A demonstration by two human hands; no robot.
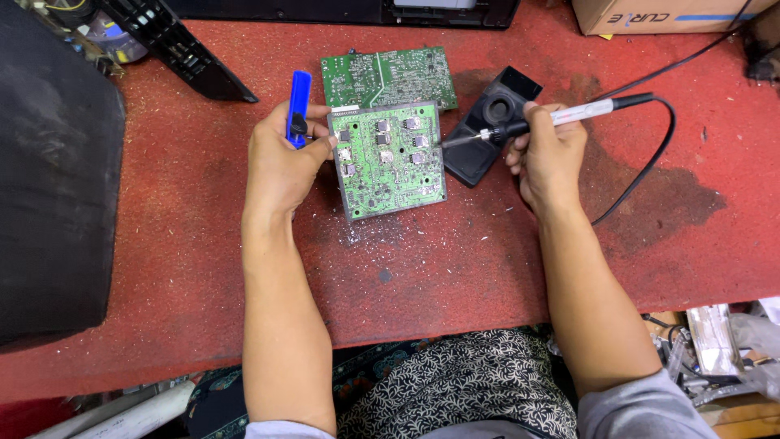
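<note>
So, mid-job by the look of it. Left hand point(280, 158) is gripping a blue solder sucker point(298, 107) and pinning the left edge of the board point(388, 159), which lies on the red bench point(179, 268). Right hand point(548, 154) is wrapped around the iron point(552, 119), tip at the board's right edge near the black stand point(486, 126). Solder crumbs below the board suggest some joints are cleared already; most chips sit in place, so plenty left I'd guess. Second board point(388, 76) lies behind, untouched.
</note>
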